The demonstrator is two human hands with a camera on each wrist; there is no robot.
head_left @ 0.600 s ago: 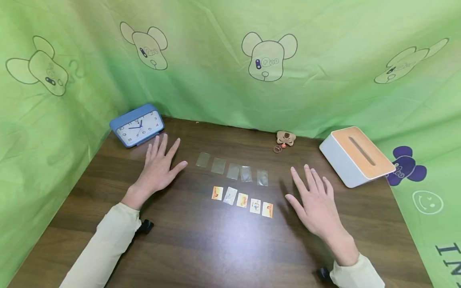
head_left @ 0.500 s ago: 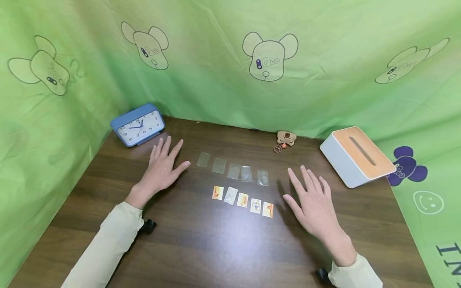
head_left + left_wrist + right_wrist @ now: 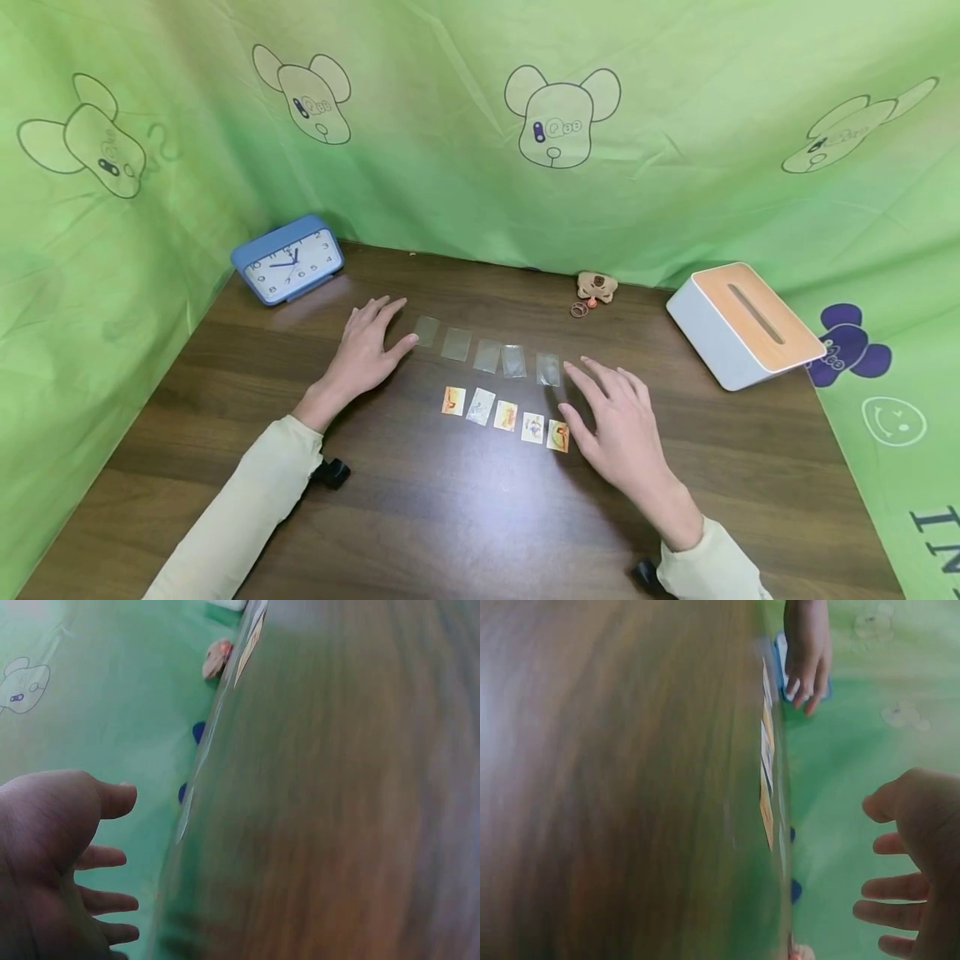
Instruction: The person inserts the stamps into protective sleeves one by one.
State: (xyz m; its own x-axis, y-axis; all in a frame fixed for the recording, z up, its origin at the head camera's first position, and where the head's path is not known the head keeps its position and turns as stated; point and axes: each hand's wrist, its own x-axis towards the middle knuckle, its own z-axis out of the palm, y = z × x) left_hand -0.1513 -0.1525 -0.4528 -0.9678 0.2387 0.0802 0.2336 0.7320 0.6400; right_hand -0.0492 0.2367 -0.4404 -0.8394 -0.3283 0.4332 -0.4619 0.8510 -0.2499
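Two rows of small flat pieces lie mid-table in the head view. The far row is clear plastic sleeves, among them a left end sleeve and a right end sleeve. Nearer lies a row of small picture cards, with an orange card at its left end and another orange card at its right end. My left hand, fingers spread and holding nothing, is beside the left end sleeve. My right hand hovers by the right ends of both rows, its thumb tip close to the orange card and nothing in its grasp.
A blue clock stands at the back left. At the back edge lies a brown bear-shaped keyring. A white tissue box with a wood-look top stands at the right. Green printed cloth hangs behind the table.
Both hands have moved inward over the table, the left one to the right and the right one to the left, towards the ends of the rows. The cards and sleeves stay in place.
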